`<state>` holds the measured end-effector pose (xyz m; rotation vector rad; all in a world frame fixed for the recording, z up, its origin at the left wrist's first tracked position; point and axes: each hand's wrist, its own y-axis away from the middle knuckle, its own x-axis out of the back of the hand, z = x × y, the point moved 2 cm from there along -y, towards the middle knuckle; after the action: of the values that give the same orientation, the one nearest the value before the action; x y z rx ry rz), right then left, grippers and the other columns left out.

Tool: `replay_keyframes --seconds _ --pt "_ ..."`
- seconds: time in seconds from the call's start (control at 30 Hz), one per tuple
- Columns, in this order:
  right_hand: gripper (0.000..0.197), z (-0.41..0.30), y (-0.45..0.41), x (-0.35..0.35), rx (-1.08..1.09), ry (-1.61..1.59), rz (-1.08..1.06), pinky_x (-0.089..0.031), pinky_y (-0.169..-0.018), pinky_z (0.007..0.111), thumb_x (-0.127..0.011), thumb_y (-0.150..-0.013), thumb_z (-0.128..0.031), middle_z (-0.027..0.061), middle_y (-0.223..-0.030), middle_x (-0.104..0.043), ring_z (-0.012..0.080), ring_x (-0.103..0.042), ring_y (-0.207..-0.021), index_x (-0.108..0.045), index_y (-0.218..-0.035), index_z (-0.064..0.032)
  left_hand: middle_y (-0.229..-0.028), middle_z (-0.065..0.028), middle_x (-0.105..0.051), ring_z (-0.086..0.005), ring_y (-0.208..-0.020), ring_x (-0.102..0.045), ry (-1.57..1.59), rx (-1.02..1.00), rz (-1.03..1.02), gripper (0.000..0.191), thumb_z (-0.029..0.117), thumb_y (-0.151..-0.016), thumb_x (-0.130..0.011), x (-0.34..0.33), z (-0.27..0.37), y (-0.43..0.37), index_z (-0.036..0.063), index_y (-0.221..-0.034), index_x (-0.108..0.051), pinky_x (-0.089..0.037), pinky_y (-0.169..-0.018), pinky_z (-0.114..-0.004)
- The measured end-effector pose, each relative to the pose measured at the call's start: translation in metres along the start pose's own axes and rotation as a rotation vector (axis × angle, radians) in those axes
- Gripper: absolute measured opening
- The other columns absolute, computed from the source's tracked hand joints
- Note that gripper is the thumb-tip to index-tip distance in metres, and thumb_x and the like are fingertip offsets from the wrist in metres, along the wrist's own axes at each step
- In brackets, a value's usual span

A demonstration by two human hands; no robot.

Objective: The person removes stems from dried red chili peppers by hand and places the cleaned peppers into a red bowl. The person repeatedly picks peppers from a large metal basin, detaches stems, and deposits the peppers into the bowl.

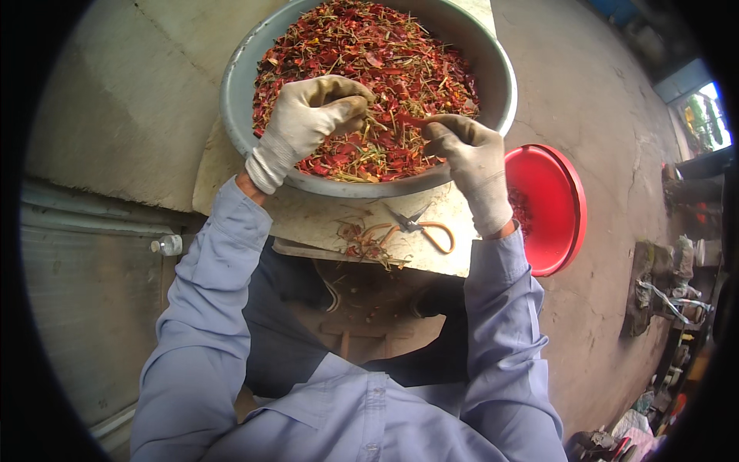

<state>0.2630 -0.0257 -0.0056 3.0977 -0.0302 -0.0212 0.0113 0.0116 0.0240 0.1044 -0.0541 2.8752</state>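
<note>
A wide grey basin [231,110] holds a heap of dried red chili pieces [346,49] mixed with pale stems. Over its left part is my left hand [323,110], in a soiled white knit glove, pinching a few dry stems [375,120] between thumb and fingers. My right hand [466,144], gloved alike, grips a red chili piece [411,120] above the basin's right side. Scissors with orange handles [441,237] lie with blades spread on the pale board [312,231] below the basin. A small pile of stem scraps [364,242] lies beside them, partly over one handle.
A red plastic basin [557,213] with some red chili bits inside stands at the right, lower than the board. A small clear bottle [167,245] is at the left. Assorted clutter [670,277] lines the far right of the concrete floor [594,323].
</note>
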Motion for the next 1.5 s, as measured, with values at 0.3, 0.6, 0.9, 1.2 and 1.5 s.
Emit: replay_keyframes --seconds 0.3,0.6,0.9,1.2,1.5 --pt "0.02 -0.005 0.01 0.137 0.19 0.802 0.492 -0.058 -0.083 0.032 -0.073 -0.099 -0.015 0.0156 -0.102 -0.081 0.0227 -0.078 -0.09 -0.08 -0.111 -0.0019 -0.1 -0.0024 -0.073 -0.0095 -0.085 -0.072 -0.142 0.089 -0.074 0.02 0.013 -0.106 -0.069 0.002 -0.003 0.007 -0.0004 -0.12 -0.074 -0.064 -0.08 -0.026" --pt "0.024 -0.01 0.03 0.189 0.155 1.011 0.678 -0.057 -0.093 0.034 -0.066 -0.101 -0.013 0.016 -0.114 -0.08 0.0238 -0.077 -0.104 -0.079 -0.117 -0.001 -0.092 -0.0023 -0.073 -0.0083 -0.079 -0.07 -0.148 0.135 -0.102 0.019 0.012 -0.105 -0.069 -0.007 -0.001 0.009 -0.0014 -0.118 -0.074 -0.061 -0.073 -0.024" --pt "0.021 -0.01 0.017 0.152 0.263 0.708 0.561 -0.058 -0.088 0.031 -0.071 -0.101 -0.016 0.0151 -0.107 -0.08 0.0196 -0.077 -0.095 -0.08 -0.113 -0.0004 -0.086 -0.0043 -0.077 -0.0096 -0.074 -0.068 -0.405 0.214 -0.565 0.017 0.011 -0.102 -0.069 -0.011 0.009 0.03 -0.0008 -0.108 -0.079 -0.056 -0.07 -0.026" --pt "0.021 -0.007 0.008 0.126 0.288 0.695 0.459 -0.057 -0.084 0.031 -0.072 -0.1 -0.015 0.0148 -0.102 -0.079 0.0203 -0.076 -0.091 -0.079 -0.112 0.0014 -0.091 -0.0042 -0.079 -0.0076 -0.076 -0.068 -0.449 0.44 -0.778 0.021 0.011 -0.101 -0.071 -0.001 0.009 0.046 0.0018 -0.118 -0.08 -0.058 -0.071 -0.027" --pt "0.02 -0.011 0.008 0.11 0.333 0.675 0.385 -0.057 -0.081 0.031 -0.071 -0.101 -0.014 0.0145 -0.1 -0.079 0.0204 -0.076 -0.088 -0.079 -0.111 0.0016 -0.098 -0.0047 -0.079 -0.0087 -0.084 -0.07 -0.441 0.4 -0.66 0.021 0.008 -0.094 -0.077 0.002 0.013 0.038 0.0005 -0.114 -0.079 -0.056 -0.077 -0.026"
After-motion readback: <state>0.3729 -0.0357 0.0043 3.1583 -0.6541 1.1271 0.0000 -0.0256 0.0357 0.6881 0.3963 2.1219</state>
